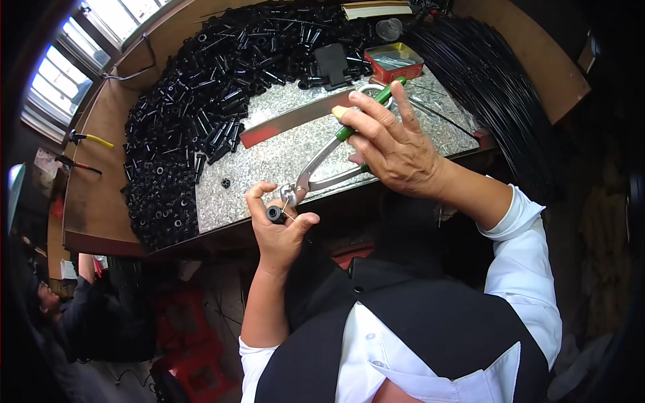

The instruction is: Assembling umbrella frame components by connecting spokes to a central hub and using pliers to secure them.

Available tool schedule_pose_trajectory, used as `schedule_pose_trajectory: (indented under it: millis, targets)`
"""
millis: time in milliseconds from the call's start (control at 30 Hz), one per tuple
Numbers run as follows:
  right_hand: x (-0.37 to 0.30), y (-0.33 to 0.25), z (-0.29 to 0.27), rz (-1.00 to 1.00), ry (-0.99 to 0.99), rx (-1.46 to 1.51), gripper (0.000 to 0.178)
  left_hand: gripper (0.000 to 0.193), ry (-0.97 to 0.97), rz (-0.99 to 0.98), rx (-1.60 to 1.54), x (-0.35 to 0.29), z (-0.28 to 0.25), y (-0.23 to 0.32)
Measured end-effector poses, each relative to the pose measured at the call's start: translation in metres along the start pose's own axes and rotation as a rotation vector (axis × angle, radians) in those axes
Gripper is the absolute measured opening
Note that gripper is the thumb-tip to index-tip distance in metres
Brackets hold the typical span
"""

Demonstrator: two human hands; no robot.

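My right hand (400,144) is closed round a pair of green-handled pliers (314,161), its fingers spread along the grips and a yellow cover on one fingertip. The jaws of the pliers point down to the left and meet my left hand (274,225). Between its thumb and fingers, my left hand pinches a short black tube (275,213) with a round hole facing up. A thin, pale wire or pin (287,209) shows beside the tube at the jaws. Whether the jaws grip it cannot be made out.
Black tubes (222,94) and small rings are heaped at the left and back of the metal-topped bench (269,158). Long black rods (490,87) lie at the right. A red tin (396,64) and a flat metal bar (295,121) stand between. Another person (74,309) is at lower left.
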State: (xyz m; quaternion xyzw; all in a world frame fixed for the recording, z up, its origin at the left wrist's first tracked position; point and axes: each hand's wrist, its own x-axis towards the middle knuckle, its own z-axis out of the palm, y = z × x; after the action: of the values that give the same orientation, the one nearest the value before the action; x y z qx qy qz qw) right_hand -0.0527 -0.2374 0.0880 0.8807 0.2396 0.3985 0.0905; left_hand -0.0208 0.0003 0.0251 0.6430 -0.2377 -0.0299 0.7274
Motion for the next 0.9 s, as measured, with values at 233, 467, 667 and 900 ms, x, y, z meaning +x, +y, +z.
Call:
schedule_pose_trajectory:
  millis: [233,467,667,900]
  targets:
    - [-0.003,-0.011,0.003,0.037,-0.110,0.163,0.030,0.077,0.107,0.154,0.311,-0.002,0.002,-0.007]
    - [-0.006,-0.014,0.004,0.028,-0.132,0.151,0.026,0.075,0.121,0.127,0.091,-0.002,0.008,-0.004]
    - [-0.003,-0.017,0.000,0.022,-0.092,0.119,0.026,0.060,0.155,0.117,0.214,-0.001,0.005,-0.006]
    - [-0.009,-0.020,-0.008,0.028,-0.084,0.148,0.017,0.043,0.226,0.164,0.186,0.000,0.006,-0.009]
